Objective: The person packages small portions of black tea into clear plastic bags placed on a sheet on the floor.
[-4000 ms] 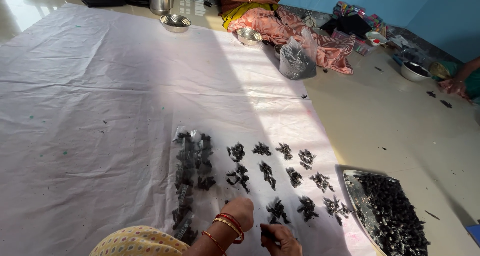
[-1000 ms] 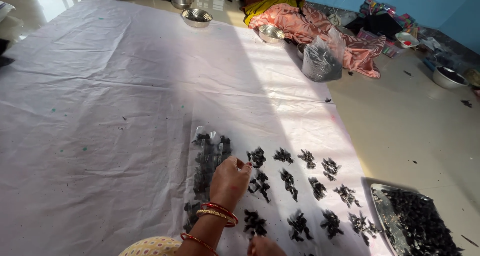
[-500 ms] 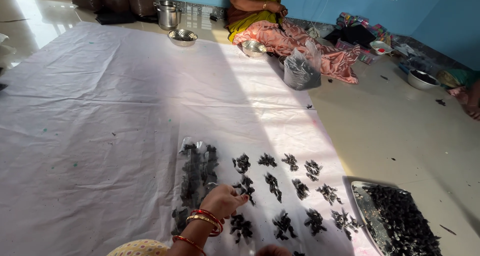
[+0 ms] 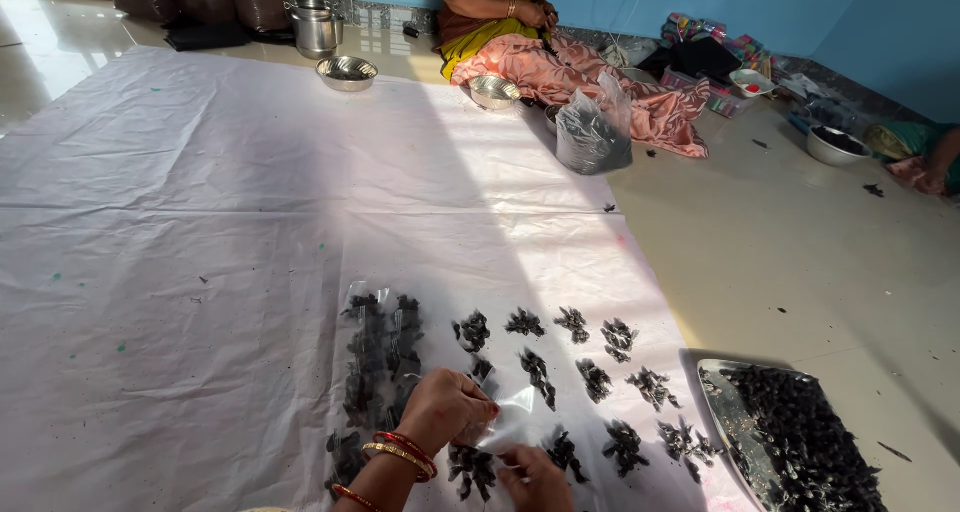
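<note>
Steel bowl (image 4: 346, 73) and steel pot (image 4: 314, 28) beyond white sheet (image 4: 180, 222)

A blue wall (image 4: 700, 2) runs along the far side above a glossy cream tiled floor (image 4: 800, 242). A large white sheet (image 4: 200, 202) covers the floor on the left, crossed by a bright band of sunlight from the far side.

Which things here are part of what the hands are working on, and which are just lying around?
In use:
left hand and right hand, pinching a small clear bag
small dark heaps on the white sheet
filled clear packets
metal tray of dark pieces

Lying about:
steel bowls
steel pot
bulging plastic bag
</note>
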